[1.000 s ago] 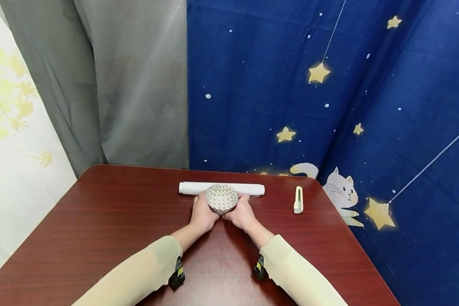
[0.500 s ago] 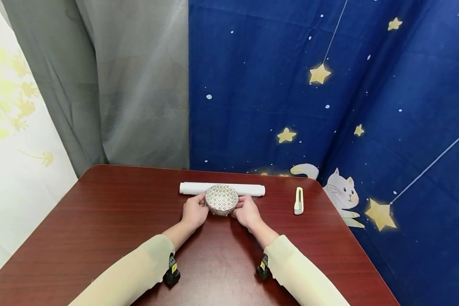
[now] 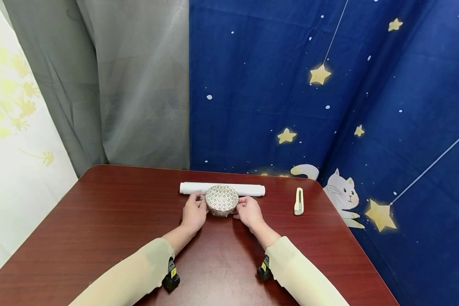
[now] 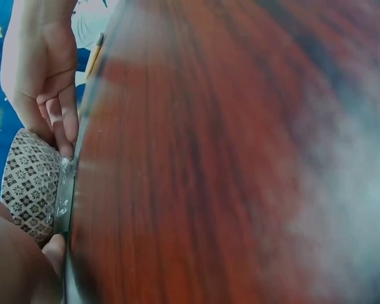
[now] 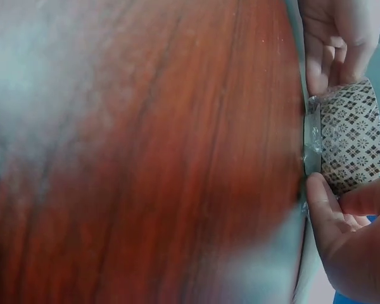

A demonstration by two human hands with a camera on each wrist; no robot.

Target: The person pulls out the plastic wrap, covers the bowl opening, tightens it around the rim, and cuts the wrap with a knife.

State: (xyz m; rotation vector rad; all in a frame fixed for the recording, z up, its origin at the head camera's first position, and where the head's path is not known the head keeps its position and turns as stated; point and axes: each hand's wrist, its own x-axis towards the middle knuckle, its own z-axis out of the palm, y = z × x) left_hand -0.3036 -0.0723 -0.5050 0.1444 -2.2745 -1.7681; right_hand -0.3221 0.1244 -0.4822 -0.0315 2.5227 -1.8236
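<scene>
A patterned bowl (image 3: 222,199) stands upright on the table in the head view, a white and brown floral print on its wall. Clear cling film (image 5: 313,136) wraps it and bunches around its foot. My left hand (image 3: 194,213) is at the bowl's left side, fingers and thumb pinching film by the wall. On the opposite side my right hand (image 3: 249,211) has its fingertips low at the bowl, gathering film near the base. In the right wrist view the thumb and forefinger of the right hand (image 5: 354,234) come together right at the foot. The fingers' far sides are hidden.
Just behind the bowl lies a white roll (image 3: 248,189), running left to right. A cream-coloured utility knife (image 3: 298,202) rests to the right on the dark red table (image 3: 118,221). Curtains hang close behind the table's far edge.
Both hands have moved apart from under the front of the bowl out to its left and right sides. The bowl has stayed nearly in place; the roll and knife have not moved.
</scene>
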